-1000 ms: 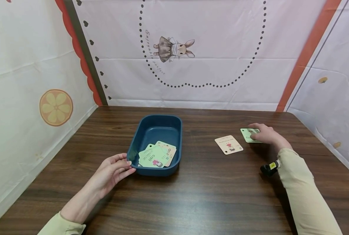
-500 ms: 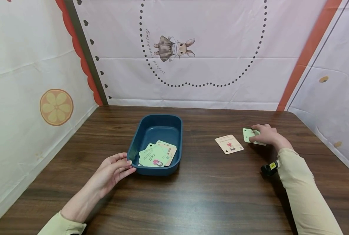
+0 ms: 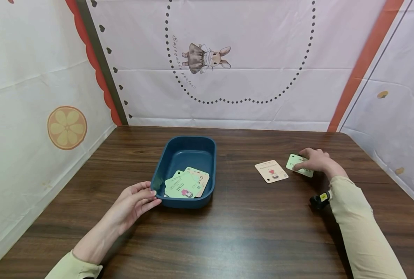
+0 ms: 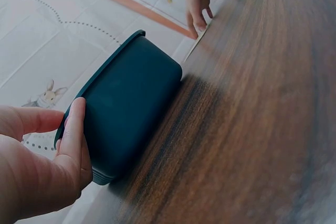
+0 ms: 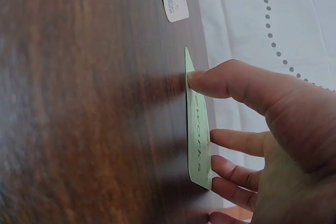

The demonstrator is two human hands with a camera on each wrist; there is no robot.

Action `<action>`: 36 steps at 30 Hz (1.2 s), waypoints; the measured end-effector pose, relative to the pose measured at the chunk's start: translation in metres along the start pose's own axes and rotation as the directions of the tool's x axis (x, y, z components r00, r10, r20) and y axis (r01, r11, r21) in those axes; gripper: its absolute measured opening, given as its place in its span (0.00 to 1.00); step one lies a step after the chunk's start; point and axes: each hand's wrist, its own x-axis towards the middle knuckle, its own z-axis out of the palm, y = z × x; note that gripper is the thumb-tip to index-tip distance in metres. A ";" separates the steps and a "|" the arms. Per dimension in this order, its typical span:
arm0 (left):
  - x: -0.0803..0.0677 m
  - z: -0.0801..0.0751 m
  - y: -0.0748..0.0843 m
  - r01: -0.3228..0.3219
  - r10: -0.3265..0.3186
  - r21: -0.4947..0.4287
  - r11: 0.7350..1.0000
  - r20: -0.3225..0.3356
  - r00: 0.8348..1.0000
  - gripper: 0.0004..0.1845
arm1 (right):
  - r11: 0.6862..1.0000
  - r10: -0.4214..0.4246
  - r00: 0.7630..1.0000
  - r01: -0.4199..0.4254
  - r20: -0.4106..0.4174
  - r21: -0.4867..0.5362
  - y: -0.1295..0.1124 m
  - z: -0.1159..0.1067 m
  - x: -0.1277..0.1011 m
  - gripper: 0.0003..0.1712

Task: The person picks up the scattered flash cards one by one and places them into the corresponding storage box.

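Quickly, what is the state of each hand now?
Left hand: open, fingers resting against the blue tray.
Right hand: pinching the green card.

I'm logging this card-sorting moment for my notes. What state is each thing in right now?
Blue bin: upright on the table, holding several cards.
Cards in bin: loosely piled, face up.
Green card: one edge lifted, pinched by the right hand.
Beige card: flat on the table, untouched.
Left hand: fingers straight, resting against the bin's near corner.
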 end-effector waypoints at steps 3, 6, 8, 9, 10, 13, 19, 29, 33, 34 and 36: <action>0.000 0.000 0.000 -0.001 0.001 0.001 1.000 0.002 1.000 0.25 | 1.000 0.002 1.000 -0.002 -0.010 -0.001 0.001 0.000 0.001 0.48; 0.000 0.000 0.000 -0.001 0.001 -0.001 1.000 0.003 1.000 0.24 | 1.000 0.015 1.000 -0.015 -0.019 0.001 0.001 0.000 0.003 0.46; 0.000 0.000 0.000 -0.001 0.001 -0.002 1.000 0.004 1.000 0.24 | 1.000 0.028 0.999 -0.028 -0.023 0.010 0.002 0.001 0.003 0.45; 0.000 0.000 0.000 -0.001 0.001 -0.002 1.000 0.003 1.000 0.24 | 0.999 0.036 0.999 -0.036 -0.022 0.017 0.002 0.001 0.003 0.44; 0.000 0.000 0.000 -0.001 0.001 -0.003 1.000 0.004 1.000 0.24 | 0.999 0.041 0.999 -0.041 -0.023 0.023 0.002 0.001 0.003 0.43; 0.000 0.000 0.000 -0.001 0.001 -0.003 1.000 0.005 1.000 0.24 | 0.997 0.052 0.998 -0.050 -0.026 0.051 0.001 0.001 0.002 0.41; 0.000 0.000 -0.001 -0.004 0.004 -0.001 1.000 0.008 1.000 0.24 | 0.995 0.052 0.998 -0.049 -0.032 0.087 0.002 0.000 0.003 0.32; 0.000 -0.001 0.000 -0.001 0.001 -0.005 1.000 0.009 1.000 0.24 | 0.975 0.028 0.996 -0.009 -0.084 0.222 0.001 -0.011 -0.003 0.17; 0.000 -0.001 0.000 -0.001 0.001 -0.006 1.000 0.010 1.000 0.24 | 0.961 0.020 0.996 0.006 -0.091 0.275 -0.002 -0.021 -0.008 0.14; 0.000 -0.001 0.000 -0.001 0.001 -0.005 1.000 0.011 1.000 0.24 | 0.960 0.018 0.995 0.009 -0.095 0.280 -0.002 -0.023 -0.009 0.13; 0.000 -0.001 0.000 -0.001 0.001 -0.005 1.000 0.012 1.000 0.24 | 0.955 0.025 0.995 0.005 -0.096 0.297 -0.003 -0.026 -0.010 0.13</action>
